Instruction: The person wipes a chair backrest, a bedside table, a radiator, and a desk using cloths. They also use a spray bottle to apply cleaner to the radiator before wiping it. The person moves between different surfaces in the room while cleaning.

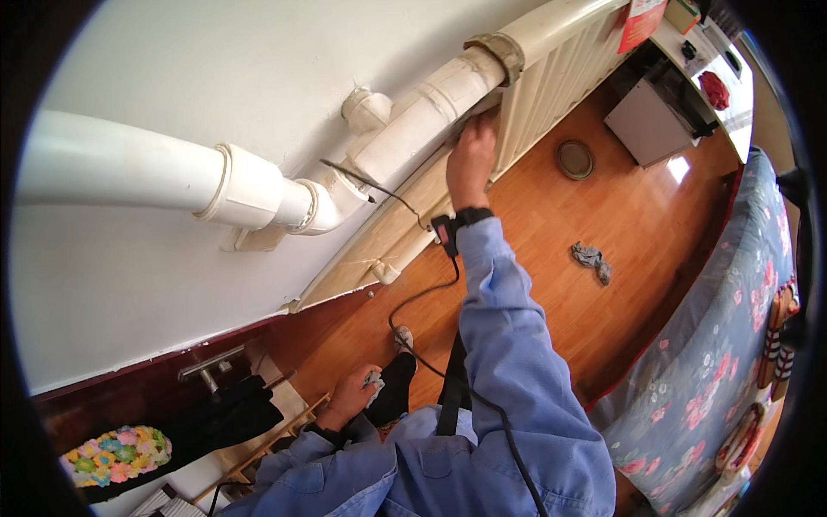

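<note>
My right hand [475, 158] reaches to the white ribbed radiator [549, 97], below the thick white pipe [413, 123]. Its fingertips are hidden behind the radiator's end, so what they touch cannot be seen. A black band and a small device [444, 234] with a cable sit at that wrist. My left hand [351, 397] is low beside my leg, closed around a crumpled greyish cloth [373, 388]. A thin dark wire runs from the wrist device towards the pipe elbow [333, 203].
A grey rag [591, 262] and a round dish-like object [575, 159] lie on the wooden floor. A bed with a floral cover [698, 381] stands at the right, a white desk [740, 123] at the upper right. At the lower left are dark clothing [239, 413] and a wooden rack [284, 433].
</note>
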`<state>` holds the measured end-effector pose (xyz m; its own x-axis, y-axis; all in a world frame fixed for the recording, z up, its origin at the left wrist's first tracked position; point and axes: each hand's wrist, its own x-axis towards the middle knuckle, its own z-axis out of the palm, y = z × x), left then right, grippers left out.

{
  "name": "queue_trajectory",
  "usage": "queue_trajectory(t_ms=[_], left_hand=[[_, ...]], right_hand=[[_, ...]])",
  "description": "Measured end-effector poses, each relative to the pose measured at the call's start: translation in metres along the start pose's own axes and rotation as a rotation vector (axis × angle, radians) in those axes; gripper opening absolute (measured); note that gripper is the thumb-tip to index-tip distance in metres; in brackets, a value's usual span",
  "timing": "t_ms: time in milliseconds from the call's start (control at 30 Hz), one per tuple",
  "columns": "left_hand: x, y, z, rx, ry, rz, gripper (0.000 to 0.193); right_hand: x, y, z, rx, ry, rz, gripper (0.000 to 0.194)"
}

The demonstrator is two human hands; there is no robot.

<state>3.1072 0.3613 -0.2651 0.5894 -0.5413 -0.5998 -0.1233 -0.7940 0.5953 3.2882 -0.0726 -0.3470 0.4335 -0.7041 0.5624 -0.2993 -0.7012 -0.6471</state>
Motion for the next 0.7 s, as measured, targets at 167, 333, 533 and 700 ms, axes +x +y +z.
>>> queue_trajectory(t_ms=[167, 333, 533, 700], left_hand=[[0.006, 0.003, -0.008, -0.019, 0.001, 0.007, 0.034], [0.008, 0.001, -0.009, 0.033, -0.031, 0.012, 0.034], [0.015, -0.005, 0.002, 0.002, -0.09, -0.045, 0.034], [0.018, -0.015, 0.006, 0.058, -0.086, -0.087, 0.034]], right_hand=[[-0.093, 0.033, -0.046, 0.137, -0.213, 0.052, 0.029], [-0.117, 0.06, -0.049, 0.47, -0.131, 0.973, 0.03], [-0.06, 0.029, 0.037, 0.375, 0.127, 0.302, 0.058], [-0.104, 0.048, 0.079, 0.266, -0.152, 0.742, 0.062]])
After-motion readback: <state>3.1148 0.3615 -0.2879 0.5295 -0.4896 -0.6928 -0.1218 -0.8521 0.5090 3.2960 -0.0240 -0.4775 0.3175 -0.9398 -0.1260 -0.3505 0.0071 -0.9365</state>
